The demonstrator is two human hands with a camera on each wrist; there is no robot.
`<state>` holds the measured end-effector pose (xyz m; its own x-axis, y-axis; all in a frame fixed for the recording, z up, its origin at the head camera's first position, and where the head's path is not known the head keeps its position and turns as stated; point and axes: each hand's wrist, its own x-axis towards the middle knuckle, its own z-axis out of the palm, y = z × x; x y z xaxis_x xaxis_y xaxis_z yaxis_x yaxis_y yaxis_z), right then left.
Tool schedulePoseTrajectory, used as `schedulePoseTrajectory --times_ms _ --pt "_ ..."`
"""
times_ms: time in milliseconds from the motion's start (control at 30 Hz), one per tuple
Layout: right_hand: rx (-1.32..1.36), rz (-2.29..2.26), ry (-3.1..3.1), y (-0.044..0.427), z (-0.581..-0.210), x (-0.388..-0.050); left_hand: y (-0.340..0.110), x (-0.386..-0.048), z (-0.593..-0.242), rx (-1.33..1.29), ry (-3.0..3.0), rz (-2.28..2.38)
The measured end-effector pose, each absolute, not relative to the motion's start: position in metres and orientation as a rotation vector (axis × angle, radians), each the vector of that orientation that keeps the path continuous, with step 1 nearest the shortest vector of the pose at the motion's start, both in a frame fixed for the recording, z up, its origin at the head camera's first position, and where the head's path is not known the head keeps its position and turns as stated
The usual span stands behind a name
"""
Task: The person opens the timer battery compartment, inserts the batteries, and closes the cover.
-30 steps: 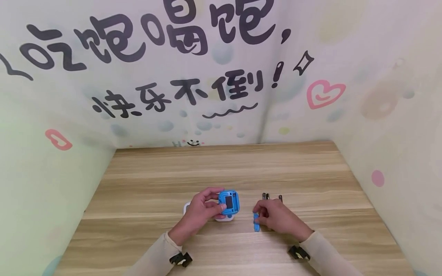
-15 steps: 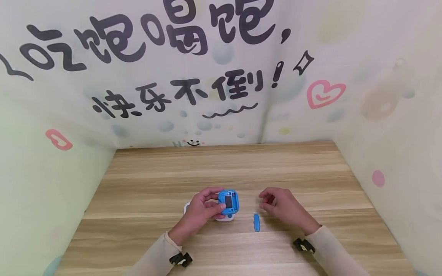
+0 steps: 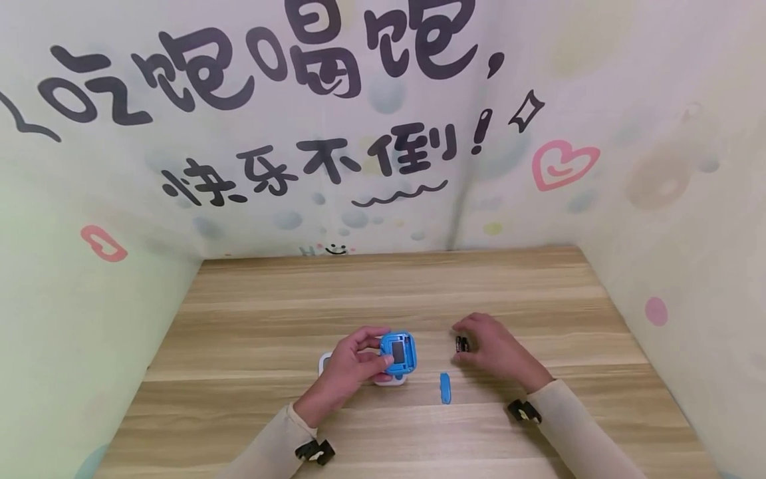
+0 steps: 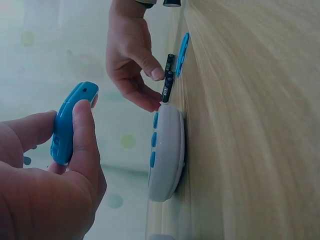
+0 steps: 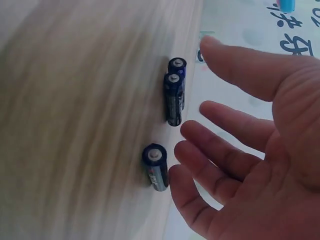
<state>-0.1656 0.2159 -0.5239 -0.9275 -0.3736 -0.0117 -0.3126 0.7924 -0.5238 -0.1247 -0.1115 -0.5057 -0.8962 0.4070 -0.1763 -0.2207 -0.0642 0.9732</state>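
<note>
My left hand (image 3: 348, 370) holds a blue square device (image 3: 401, 352) between thumb and fingers, its open recess facing up; in the left wrist view the blue device (image 4: 68, 122) is seen edge-on, off the table. My right hand (image 3: 495, 350) is beside two dark batteries (image 3: 462, 344), thumb and fingers spread around them. In the right wrist view, the pair of batteries (image 5: 174, 95) and a single battery (image 5: 155, 167) lie on the table, with nothing between the right hand's fingers. A narrow blue cover piece (image 3: 445, 388) lies between the hands.
A white device with blue buttons (image 4: 167, 152) rests on the wooden table (image 3: 383, 293), partly under my left hand in the head view. Patterned walls (image 3: 383, 226) with dark lettering stand behind and at both sides.
My right hand has left the blue cover piece, drawn back to the right, then moved forward to the two batteries. The left hand has stayed nearly still with the blue device.
</note>
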Motion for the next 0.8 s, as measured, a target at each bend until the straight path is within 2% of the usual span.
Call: schedulePoseTrajectory --times_ms 467,800 --pt "-0.661 -0.669 2.896 0.2141 -0.5250 -0.1659 -0.1105 -0.1243 -0.5042 0.184 1.778 2.017" --pt "-0.626 -0.685 2.887 0.2134 -0.5256 -0.1665 -0.1096 -0.1243 -0.5052 0.195 1.766 2.011"
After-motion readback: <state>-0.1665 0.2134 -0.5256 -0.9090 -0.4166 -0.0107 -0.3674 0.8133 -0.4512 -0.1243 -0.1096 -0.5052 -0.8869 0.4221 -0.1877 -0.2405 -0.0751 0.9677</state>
